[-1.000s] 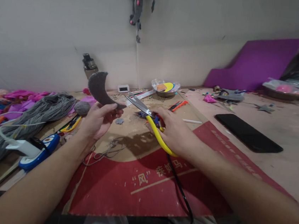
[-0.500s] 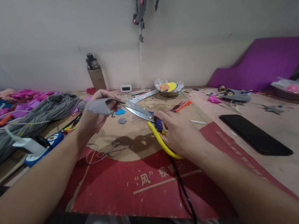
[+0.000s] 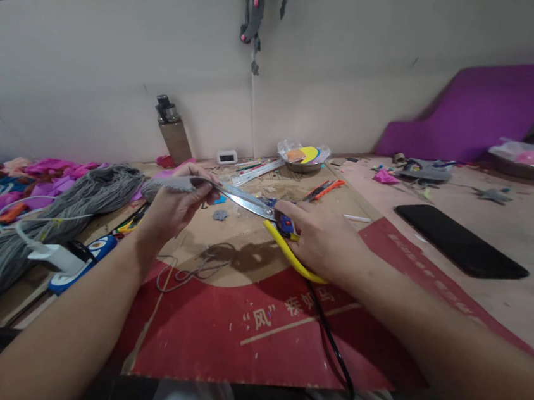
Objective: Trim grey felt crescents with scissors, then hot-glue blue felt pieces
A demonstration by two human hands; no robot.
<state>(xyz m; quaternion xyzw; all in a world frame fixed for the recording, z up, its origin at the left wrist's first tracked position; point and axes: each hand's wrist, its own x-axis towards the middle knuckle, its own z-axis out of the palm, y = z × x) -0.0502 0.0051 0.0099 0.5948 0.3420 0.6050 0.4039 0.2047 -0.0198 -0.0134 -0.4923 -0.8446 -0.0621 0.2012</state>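
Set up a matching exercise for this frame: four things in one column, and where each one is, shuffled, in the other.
Things:
1. long-bladed scissors
2. curved gray piece
3. black phone
4. purple sheet

Places:
A. lying flat on the right side of the table
B. in the right hand
C. upright against the wall
D. in the left hand

Right pairs: 1-B, 2-D, 3-A, 4-C
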